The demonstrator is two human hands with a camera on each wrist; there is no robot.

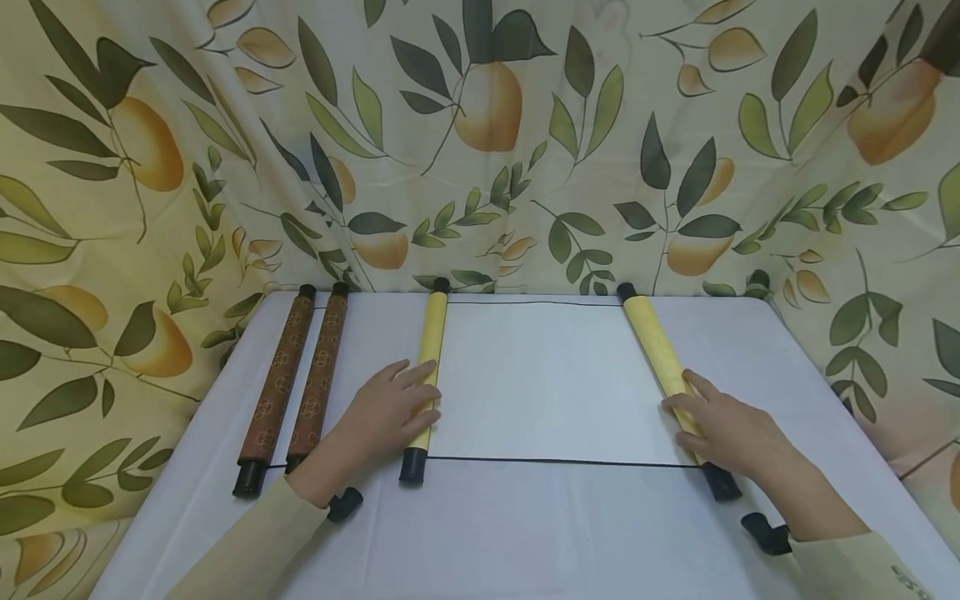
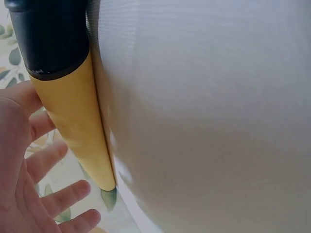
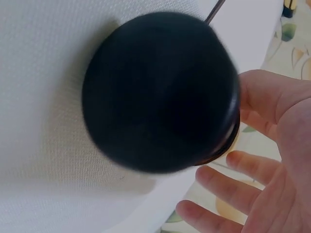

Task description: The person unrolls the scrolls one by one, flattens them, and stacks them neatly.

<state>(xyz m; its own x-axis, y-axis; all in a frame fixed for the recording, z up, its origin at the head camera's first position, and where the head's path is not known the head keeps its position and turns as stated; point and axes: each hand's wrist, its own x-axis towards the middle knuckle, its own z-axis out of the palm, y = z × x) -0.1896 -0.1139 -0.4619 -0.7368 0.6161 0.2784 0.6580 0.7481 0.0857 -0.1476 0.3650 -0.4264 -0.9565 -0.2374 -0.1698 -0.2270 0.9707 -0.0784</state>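
A scroll lies spread on the table, its pale sheet (image 1: 555, 383) edged with thin dark lines between two yellow rolls with black end knobs. My left hand (image 1: 382, 412) rests its spread fingers on the left yellow roll (image 1: 433, 333). In the left wrist view those fingers (image 2: 46, 162) look loosely extended beside the roll. On the right yellow roll (image 1: 656, 342), which slants, lies my right hand (image 1: 738, 429) with its fingers apart. A black end knob (image 3: 155, 92) hides much of that roll in the right wrist view, where the fingers (image 3: 228, 189) are relaxed.
Two brown patterned rolls, the outer one (image 1: 277, 387) and the inner one (image 1: 324, 358), lie side by side at the left. My left wrist covers the inner one's near end. A leaf-and-fruit patterned cloth (image 1: 495, 200) hangs behind the white tabletop (image 1: 540, 533).
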